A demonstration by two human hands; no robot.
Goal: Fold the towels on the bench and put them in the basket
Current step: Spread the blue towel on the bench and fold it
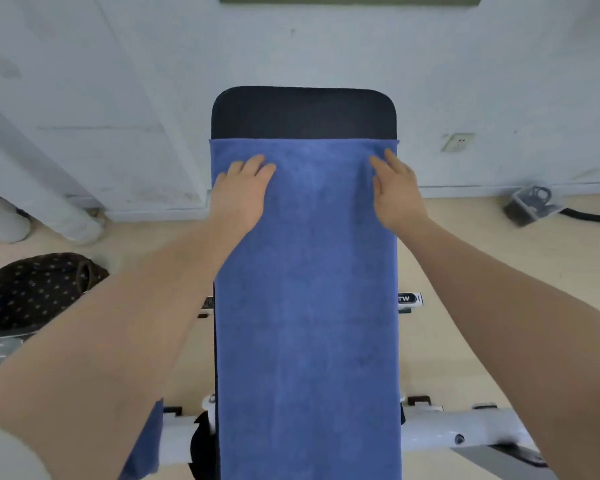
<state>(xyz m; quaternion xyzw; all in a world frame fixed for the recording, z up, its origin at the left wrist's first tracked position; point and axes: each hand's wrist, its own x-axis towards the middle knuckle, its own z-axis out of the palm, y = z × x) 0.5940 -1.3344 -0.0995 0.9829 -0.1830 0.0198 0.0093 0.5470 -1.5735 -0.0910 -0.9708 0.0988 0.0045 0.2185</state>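
A long blue towel point(305, 289) lies flat along the black bench point(303, 112), covering almost all of the pad; only the far end of the bench shows, dark and rounded, past the towel's far edge. The towel runs from there to the near bottom of the view, and it is about as wide as the pad.

The left hand point(238, 192) rests flat on the towel near its far left corner; its fingers are straight and spread a little, pressing on the cloth and holding nothing. The right hand point(397, 188) lies near the far right corner (right at the towel's edge); its fingers are straight too, touching the cloth with no pinch that can be seen. Both bare arms reach in from the near side.

A second bit of blue cloth point(146, 441) hangs at the near left, under the left arm. A dark bag with pale dots point(32, 292) sits on the floor at the left; a small clear box point(530, 206) sits by the far wall at the right; a white wall socket point(458, 142) is above it. White metal bars point(461, 431) of the bench frame show near the bottom.
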